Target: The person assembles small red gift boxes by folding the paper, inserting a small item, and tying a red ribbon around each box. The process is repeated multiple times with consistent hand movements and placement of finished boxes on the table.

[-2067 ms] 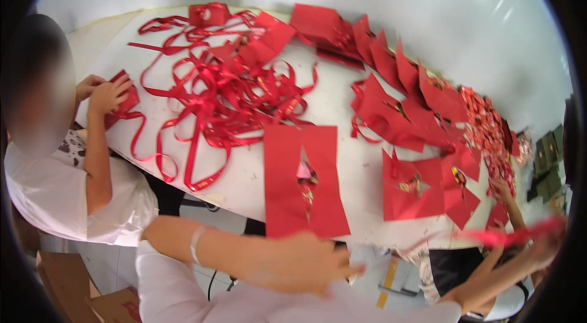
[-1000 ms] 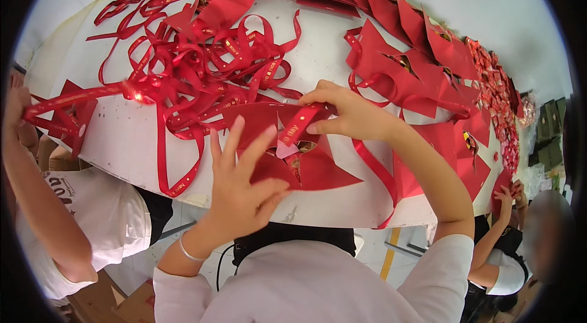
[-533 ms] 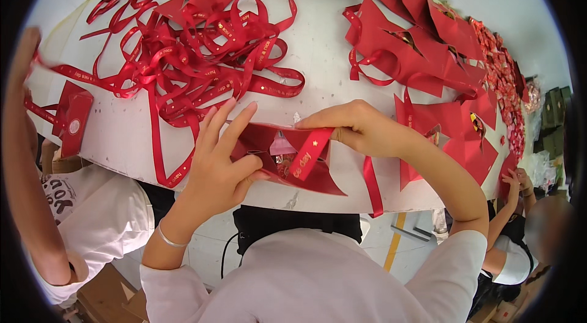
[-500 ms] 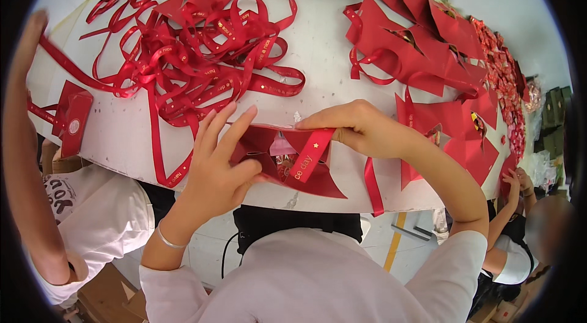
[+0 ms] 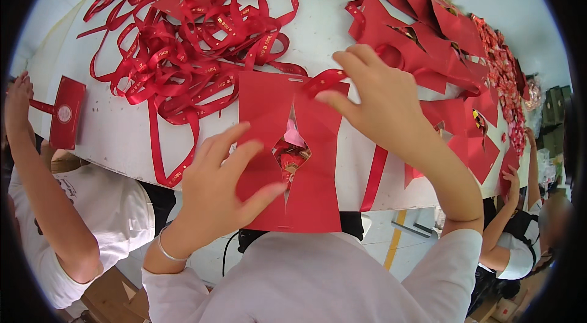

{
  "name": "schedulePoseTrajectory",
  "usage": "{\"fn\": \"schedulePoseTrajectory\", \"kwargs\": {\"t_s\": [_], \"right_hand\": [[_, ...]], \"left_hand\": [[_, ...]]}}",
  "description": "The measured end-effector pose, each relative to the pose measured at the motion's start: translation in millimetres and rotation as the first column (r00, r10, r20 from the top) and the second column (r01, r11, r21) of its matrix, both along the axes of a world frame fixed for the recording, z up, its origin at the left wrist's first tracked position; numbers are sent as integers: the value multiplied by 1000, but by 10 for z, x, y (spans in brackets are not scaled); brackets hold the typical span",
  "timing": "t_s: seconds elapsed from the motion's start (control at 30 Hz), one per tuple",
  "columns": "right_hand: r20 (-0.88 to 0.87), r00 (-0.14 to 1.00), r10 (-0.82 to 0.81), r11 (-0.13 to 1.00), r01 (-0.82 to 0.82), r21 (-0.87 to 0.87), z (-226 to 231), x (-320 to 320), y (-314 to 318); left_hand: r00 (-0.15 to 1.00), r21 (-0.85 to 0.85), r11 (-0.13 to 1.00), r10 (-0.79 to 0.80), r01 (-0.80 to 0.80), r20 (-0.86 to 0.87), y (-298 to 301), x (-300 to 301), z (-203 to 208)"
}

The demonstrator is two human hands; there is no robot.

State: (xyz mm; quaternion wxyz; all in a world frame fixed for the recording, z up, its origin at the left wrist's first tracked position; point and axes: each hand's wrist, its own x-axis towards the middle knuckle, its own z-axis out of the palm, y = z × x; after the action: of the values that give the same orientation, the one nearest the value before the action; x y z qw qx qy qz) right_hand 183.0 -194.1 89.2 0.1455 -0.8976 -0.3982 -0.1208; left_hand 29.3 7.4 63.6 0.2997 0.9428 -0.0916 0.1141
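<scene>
Since the earlier frame, the red card (image 5: 321, 158) is spreading out, now overhanging the near edge of the surface (image 5: 330, 11). I'm seeing the left hand (image 5: 220, 179) hovering wide, gripping nothing; the right hand (image 5: 382, 91) is curving around the red ribbon (image 5: 324, 81), though I cannot tell whether its grip is pinching. Snagging that ribbon could be tipping out the card's wrapped pieces (image 5: 292, 157).

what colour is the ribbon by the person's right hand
The ribbon by the right hand is red, seen best in the head view.
</scene>
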Motion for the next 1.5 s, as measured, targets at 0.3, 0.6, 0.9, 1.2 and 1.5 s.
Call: {"fn": "schedulePoseTrajectory", "kwargs": {"t_s": [0.3,0.6,0.9,1.2,1.5], "right_hand": [[-494,801,339,794,-525,-306,54,-595,-242],[-307,941,145,985,-166,-46,-428,-751,-372],[-201,970,136,988,-116,106,-573,-736,-363],[-133,983,127,989,-116,88,-593,-722,-310],[-302,932,200,918,-71,389,-728,-692,-446]], "left_hand": [[966,219,973,129,-79,-223,-136,316,-54],[939,-398,874,162,-279,-303,204,190,-210],[944,-819,542,-329,190,1,348,139,-699],[919,-654,710,-391,261,-58,295,41,-513],[958,-595,751,-238,287,161,169,22,-805]]}}
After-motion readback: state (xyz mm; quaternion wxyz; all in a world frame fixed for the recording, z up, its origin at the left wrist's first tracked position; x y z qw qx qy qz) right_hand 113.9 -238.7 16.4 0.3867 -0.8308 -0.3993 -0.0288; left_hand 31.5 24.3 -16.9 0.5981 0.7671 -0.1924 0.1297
